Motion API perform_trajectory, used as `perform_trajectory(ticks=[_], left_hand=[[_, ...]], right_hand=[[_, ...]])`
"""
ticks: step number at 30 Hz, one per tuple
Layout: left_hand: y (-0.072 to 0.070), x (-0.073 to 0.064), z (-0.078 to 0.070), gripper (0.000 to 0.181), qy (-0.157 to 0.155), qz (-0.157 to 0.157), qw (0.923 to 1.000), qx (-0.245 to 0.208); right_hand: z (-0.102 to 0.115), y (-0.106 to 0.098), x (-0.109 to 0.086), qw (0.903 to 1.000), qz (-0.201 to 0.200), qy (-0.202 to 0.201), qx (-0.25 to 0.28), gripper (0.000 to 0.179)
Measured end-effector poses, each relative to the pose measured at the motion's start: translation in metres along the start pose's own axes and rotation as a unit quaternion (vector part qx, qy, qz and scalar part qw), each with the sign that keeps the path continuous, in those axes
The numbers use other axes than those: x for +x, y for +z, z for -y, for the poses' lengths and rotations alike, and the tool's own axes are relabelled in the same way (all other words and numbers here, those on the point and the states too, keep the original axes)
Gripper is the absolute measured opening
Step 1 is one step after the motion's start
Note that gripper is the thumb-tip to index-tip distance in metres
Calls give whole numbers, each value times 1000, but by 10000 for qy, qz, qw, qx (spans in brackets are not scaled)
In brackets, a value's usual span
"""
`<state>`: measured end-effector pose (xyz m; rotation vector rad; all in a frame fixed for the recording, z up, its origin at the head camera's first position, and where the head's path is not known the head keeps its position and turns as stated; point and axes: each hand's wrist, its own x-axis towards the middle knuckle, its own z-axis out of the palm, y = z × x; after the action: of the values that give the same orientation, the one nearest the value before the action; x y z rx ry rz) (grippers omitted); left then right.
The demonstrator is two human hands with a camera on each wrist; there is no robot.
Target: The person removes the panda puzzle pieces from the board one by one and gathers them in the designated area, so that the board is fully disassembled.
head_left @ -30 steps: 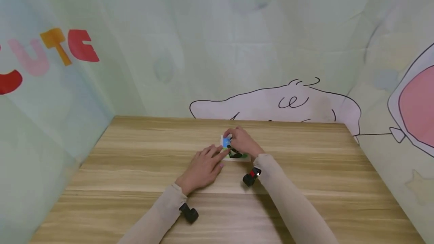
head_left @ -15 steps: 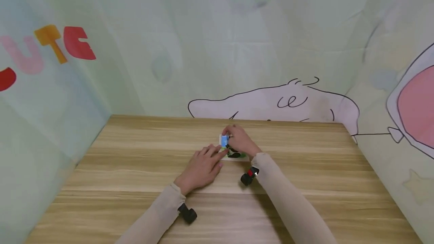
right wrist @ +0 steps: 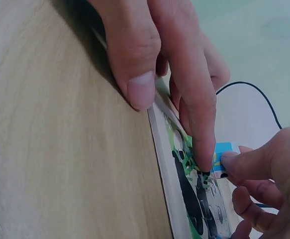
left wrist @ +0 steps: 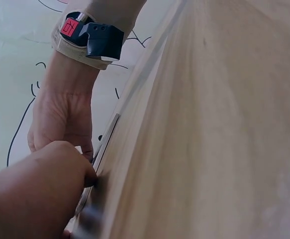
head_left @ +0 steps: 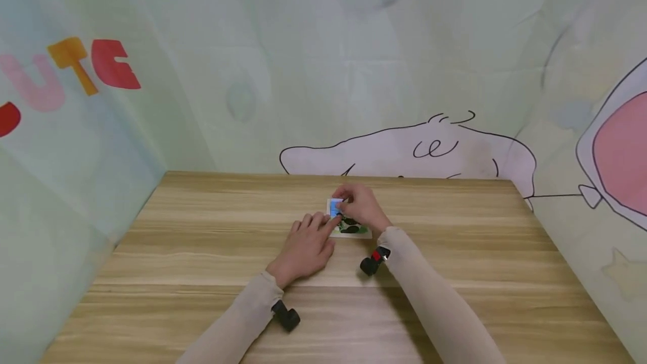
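- Between the thumb and fingers of your right hand (head_left: 360, 205), a small blue piece (right wrist: 224, 148) with a pale edge and a touch of yellow is pinched.
- From the other side, your left hand (head_left: 305, 249) lies with its fingers extended and relaxed, clasping nothing; its index finger (right wrist: 199, 119) reaches over the picture board (head_left: 351, 236), its tip just beside the blue piece.
- Under your fingers, the picture board is thin and flat with a white rim, printed in green, black and white; your right hand hides part of it.
- At the board's far left corner, as the head view shows, you have the blue piece.
- Around both hands, the bench (head_left: 212, 223) has light, streaky wood grain; the board lies toward its far edge.
- Behind the bench, you face a pale green cloth backdrop (head_left: 303, 83) with a black-outlined white figure (head_left: 379, 153), a pink balloon shape (head_left: 624, 153) to the right and colourful letters (head_left: 116, 63) to the left.
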<state>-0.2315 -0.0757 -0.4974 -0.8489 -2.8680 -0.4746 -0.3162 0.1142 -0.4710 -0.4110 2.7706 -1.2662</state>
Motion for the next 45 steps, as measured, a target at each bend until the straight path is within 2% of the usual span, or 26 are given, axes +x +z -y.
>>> perform_trajectory(ticks=[11,17,19,28,34,37,42,44,45], left_hand=[[0,1,0,55,-82,83,9999,-13],[1,0,0,53,-27,14,10000,84],[1,-1,0,53,-18,-8,10000,76],[1,0,-1,54,-97,80,9999,80],[1,1,-1,54,-86,56,9999,106],[1,1,-1,53,-80,64,9999,105],[1,1,-2,52,-120,97,9999,66],[1,1,-2,52,-148,102,9998,38],[1,1,-2,53,-163,106,9998,28]], right_hand=[[2,2,-6,9954,-405,571,662,13],[0,-1,-12,9940,-304,207,1028,5],[-1,0,-13,9930,-341,216,1111,4],[-1,10,-10,9846,-1132,766,1086,10],[4,15,-7,9734,-1277,1029,1602,10],[6,13,-4,9627,-1321,1273,1990,13],[6,-1,3,9225,-1450,1712,3140,21],[3,-9,5,9103,-1415,1938,3373,22],[0,-13,4,9077,-1367,2017,3416,22]])
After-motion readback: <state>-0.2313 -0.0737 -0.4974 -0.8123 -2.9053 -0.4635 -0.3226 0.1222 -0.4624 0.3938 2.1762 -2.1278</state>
